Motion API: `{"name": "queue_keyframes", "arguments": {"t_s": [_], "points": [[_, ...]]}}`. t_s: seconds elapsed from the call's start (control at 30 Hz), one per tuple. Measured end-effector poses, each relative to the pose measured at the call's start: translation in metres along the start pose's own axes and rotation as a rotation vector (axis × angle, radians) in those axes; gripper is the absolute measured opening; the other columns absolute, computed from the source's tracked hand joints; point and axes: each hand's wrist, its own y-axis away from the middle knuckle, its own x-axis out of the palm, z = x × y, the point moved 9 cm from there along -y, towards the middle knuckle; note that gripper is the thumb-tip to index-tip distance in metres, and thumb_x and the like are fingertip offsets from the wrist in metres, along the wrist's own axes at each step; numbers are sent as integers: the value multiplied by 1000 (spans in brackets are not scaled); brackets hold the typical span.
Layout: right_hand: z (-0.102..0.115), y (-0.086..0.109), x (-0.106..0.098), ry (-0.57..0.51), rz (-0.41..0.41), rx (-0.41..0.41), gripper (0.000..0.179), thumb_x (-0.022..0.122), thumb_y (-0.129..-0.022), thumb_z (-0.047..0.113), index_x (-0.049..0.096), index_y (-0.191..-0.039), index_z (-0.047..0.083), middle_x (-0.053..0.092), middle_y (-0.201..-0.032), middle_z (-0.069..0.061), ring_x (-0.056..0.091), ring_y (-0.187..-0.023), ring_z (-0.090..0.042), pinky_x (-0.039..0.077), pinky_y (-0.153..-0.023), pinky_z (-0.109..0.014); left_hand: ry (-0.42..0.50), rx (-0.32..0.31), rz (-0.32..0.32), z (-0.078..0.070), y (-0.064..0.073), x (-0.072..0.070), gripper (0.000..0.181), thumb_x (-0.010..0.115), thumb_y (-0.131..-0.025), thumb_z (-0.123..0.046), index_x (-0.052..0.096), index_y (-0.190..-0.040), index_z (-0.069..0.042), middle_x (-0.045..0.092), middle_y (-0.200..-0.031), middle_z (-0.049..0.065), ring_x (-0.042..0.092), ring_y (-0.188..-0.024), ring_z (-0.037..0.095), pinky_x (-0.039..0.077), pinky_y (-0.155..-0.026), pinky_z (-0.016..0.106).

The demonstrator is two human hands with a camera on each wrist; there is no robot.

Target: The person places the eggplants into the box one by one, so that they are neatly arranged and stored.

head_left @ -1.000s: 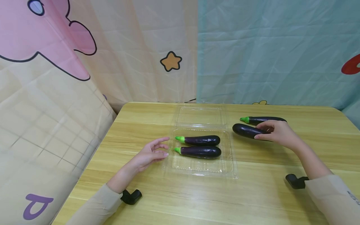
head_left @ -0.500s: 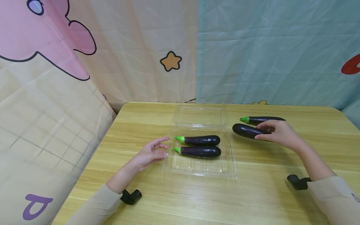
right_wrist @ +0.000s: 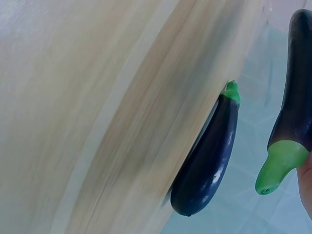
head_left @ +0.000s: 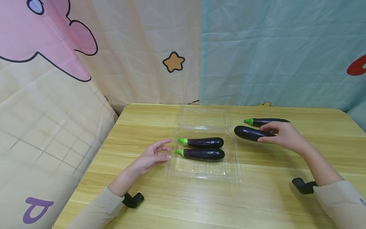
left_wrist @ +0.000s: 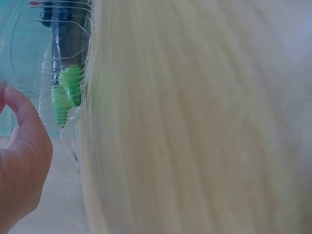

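Between the thumb and fingers of my right hand [head_left: 281, 135] is a dark purple eggplant [head_left: 248, 133], its rounded end pointing left, raised off the table. In the right wrist view the green stem end of this held eggplant [right_wrist: 295, 107] shows beside the palm. Behind it, another eggplant [head_left: 266, 121] lies on the table. Two more, a rear eggplant [head_left: 206, 142] and a front eggplant [head_left: 204, 154], lie side by side in a clear plastic clamshell box [head_left: 200, 175], stems to the left. At the box's left edge, my left hand [head_left: 151, 158] has its fingers loosely extended, holding nothing.
The box's clear lid [head_left: 204, 117] lies folded back toward the table's far edge. A wooden table [head_left: 177, 203] carries everything. Printed curtains [head_left: 143, 57] hang behind and to the left of it. Black wrist mounts [head_left: 133, 200] stick out below both sleeves.
My right hand has shifted very slightly left with the eggplant in its grip. The left hand and the box have stayed where they were.
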Motion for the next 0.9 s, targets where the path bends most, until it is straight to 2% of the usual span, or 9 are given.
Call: {"name": "queue_keyframes", "arguments": {"t_s": [0.63,0.9], "points": [[17,0,-1,-43,-16,-30,36,79,-74,28,69,-101,7,66,-93,-6,59,-75,-8,50,-62,-21,0,-5,-5,-1,0,-1,67,61,-86,0,29,-144,-5,48,-115,9,57,-85,11,51,-76,23],[30,-1,2,-62,-19,-70,33,80,-73,26,70,-99,8,66,-91,-3,58,-76,-5,51,-63,-20,7,-5,-4,-1,1,0,68,61,-85,1,29,-145,-6,48,-115,8,58,-85,11,51,-76,23]]}}
